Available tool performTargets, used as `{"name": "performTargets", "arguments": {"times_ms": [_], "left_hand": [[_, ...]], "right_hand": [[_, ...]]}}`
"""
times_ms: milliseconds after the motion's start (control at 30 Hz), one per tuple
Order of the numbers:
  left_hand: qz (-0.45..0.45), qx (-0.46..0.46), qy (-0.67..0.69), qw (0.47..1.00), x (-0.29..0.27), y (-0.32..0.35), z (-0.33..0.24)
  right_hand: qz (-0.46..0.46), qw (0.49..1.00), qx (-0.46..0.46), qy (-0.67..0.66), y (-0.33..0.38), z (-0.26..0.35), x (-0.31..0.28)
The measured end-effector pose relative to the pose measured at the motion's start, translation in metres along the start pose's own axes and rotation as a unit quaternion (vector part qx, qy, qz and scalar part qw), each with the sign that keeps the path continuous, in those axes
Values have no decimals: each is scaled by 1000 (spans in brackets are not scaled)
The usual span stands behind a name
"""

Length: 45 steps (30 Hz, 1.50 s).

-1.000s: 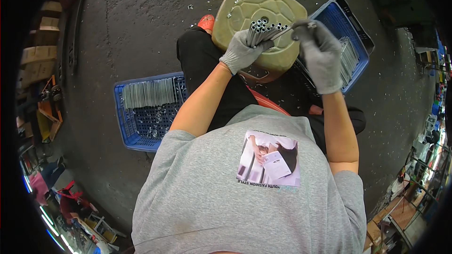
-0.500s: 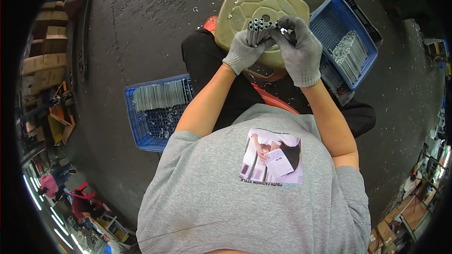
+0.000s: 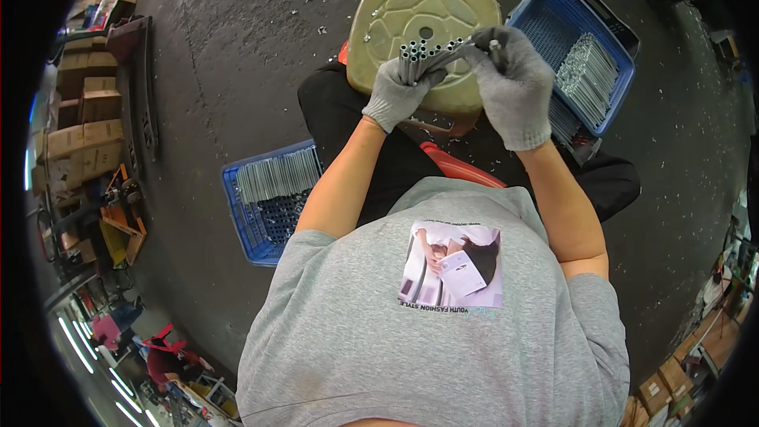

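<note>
My left hand [image 3: 394, 96], in a grey knit glove, is closed round a bundle of thin metal tubes [image 3: 408, 71]. The tubes' open ends point up and away from me. On the right, my gloved right hand [image 3: 515, 91] is closed, its fingertips at a metal tube [image 3: 452, 54] that slants out from the bundle. A short pale tube end [image 3: 496, 47] also pokes up between its fingers; how far it runs inside the glove is hidden. Both hands are over the near part of a yellowish plastic stool [image 3: 379, 20].
A blue basket [image 3: 528, 1] at the far right holds a stack of metal tubes [image 3: 589, 75]. Another blue basket [image 3: 237, 229] on the left has a row of tubes [image 3: 277, 176] and small bits. Cardboard boxes [image 3: 83, 142] line the left side. A person [image 3: 162, 360] is at lower left.
My right hand has moved slightly right, away from the left hand, and a tube now slants between them. The view has shifted a little, so the stool and left basket sit differently.
</note>
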<state>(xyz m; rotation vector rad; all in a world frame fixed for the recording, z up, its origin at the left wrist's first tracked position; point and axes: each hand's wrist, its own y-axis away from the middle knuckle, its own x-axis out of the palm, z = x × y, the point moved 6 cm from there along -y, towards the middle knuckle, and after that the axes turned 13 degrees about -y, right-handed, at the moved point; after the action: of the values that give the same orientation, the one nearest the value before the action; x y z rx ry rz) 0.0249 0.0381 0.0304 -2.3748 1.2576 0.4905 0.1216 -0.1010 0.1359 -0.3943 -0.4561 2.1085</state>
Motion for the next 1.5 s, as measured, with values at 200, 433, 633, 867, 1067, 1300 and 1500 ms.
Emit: {"name": "performTargets", "arguments": {"times_ms": [200, 433, 633, 867, 1067, 1300, 1500], "left_hand": [[-42, 5, 20, 999, 4, -2, 2], [-1, 4, -65, 998, -4, -5, 3], [-33, -40, -5, 999, 0, -2, -20], [-38, -28, -28, 998, 4, -4, -15], [-59, -97, -7, 994, 2, -5, -8], [2, -59, -203, 977, -2, -8, -16], [12, -70, -18, 997, 7, -1, 0]], "right_hand": [[-152, 978, 105, -99, -24, 25, -94], [-420, 844, 305, -135, 34, -98, -244], [-185, 901, 228, 318, 83, -164, -288], [64, 831, 224, 505, 103, -248, -282], [-184, 815, 432, 340, 101, -259, -314], [-390, 636, 636, 198, 180, -300, -356], [-232, 748, 541, 307, 143, -271, -328]]}}
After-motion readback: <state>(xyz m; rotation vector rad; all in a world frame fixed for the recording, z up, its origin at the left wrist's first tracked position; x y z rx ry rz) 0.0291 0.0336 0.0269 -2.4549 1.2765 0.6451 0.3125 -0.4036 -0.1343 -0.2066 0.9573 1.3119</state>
